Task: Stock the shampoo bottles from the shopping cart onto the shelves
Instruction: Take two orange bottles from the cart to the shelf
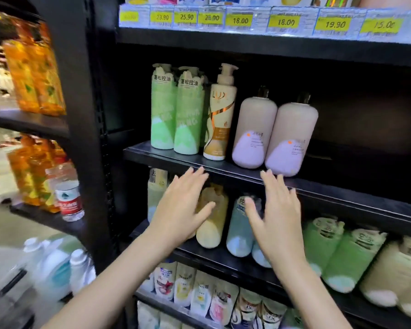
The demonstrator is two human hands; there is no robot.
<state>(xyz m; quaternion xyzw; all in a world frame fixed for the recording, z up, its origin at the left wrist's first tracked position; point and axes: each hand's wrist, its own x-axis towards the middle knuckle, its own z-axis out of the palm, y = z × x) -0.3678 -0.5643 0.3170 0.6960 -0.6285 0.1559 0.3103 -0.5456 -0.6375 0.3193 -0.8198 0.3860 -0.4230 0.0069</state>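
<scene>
Shelving unit: black metal, its upright post at left, shelves running off frame to the right.
Middle shelf: front lip runs down to the right; everything right of the bottles is bare, dark open room.
Lower shelf: packed with yellow, blue, green and cream bottles leaning back; little free space.
Pink bottles: two dark-capped shampoo bottles, touching each other, standing close to the middle shelf's front lip, rightmost in the row.
Green bottles: two, side by side at the left end of the middle shelf.
Lux bottle: cream pump bottle between the green pair and the pink pair.
Left hand: fingers spread flat, holding nothing, in front of the lower shelf just under the middle shelf's lip.
Right hand: likewise splayed wide and empty, fingertips near the lip below the pink bottles; contact cannot be told.
Price tags: yellow, along the top shelf edge.
</scene>
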